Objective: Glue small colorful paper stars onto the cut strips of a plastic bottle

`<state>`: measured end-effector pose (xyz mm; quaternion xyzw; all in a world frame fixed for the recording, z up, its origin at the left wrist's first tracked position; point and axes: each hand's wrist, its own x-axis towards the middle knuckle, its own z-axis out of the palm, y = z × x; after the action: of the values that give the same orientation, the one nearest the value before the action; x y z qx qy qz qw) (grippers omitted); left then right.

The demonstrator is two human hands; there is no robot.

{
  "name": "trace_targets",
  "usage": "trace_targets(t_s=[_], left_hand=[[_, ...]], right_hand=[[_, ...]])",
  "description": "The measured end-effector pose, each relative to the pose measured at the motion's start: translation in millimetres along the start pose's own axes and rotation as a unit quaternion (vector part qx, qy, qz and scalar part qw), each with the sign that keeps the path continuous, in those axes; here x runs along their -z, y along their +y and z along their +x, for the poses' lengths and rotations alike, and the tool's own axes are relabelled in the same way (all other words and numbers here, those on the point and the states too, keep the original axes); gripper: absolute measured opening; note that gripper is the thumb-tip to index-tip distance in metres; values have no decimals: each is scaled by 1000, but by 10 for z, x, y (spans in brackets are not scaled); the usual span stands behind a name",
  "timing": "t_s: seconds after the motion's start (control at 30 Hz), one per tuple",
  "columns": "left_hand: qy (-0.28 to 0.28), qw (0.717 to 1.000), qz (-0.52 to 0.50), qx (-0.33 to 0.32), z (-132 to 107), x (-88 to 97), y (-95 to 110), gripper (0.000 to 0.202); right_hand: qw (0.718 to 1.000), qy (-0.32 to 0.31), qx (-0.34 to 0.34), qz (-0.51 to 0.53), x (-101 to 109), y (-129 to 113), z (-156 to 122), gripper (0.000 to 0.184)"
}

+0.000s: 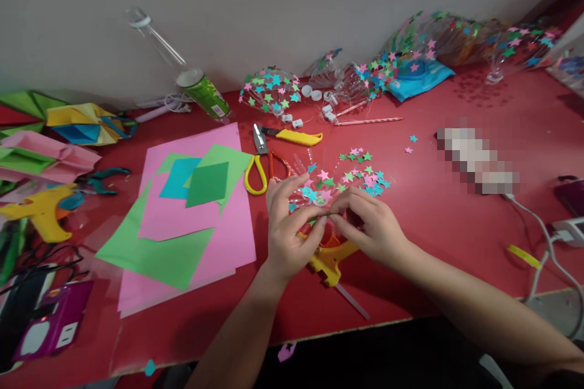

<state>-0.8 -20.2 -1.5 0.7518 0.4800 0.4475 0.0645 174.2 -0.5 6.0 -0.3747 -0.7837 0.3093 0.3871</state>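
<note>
At the middle of the red table, my left hand (pixel 291 234) and my right hand (pixel 376 228) meet fingertip to fingertip. Both are closed in a pinch around something tiny and dark, too small to name. Just beyond the fingers lie loose paper stars (pixel 365 177) in pink, green and blue. Clear plastic strips with stars on them (pixel 306 193) are partly hidden behind my left hand. Below my hands rests a yellow glue gun (pixel 329 262), with a glue stick (pixel 353 302) poking out toward the table's front edge.
Coloured paper sheets (pixel 241 219) lie on the left, beside pliers (pixel 261 161) and a yellow-handled cutter (pixel 298 137). A second glue gun (pixel 48 213) is farther left. Star-covered plastic pieces (pixel 270 90) and a cut bottle (pixel 162 42) line the wall. A cable (pixel 533 209) runs along the right.
</note>
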Motion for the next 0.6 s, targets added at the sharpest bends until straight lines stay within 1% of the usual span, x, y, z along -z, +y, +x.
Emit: trace_targets(t_s=[0.17, 0.43, 0.6], left_hand=[[-3, 1000, 10, -8, -5, 3, 7, 10], [13, 999, 30, -26, -1, -6, 21, 9], [11, 999, 43, -30, 0, -3, 23, 7]], right_hand=[[1000, 4, 22, -16, -4, 7, 1, 10], [998, -5, 43, -41, -24, 43, -18, 10], [997, -10, 47, -54, -25, 30, -22, 11]])
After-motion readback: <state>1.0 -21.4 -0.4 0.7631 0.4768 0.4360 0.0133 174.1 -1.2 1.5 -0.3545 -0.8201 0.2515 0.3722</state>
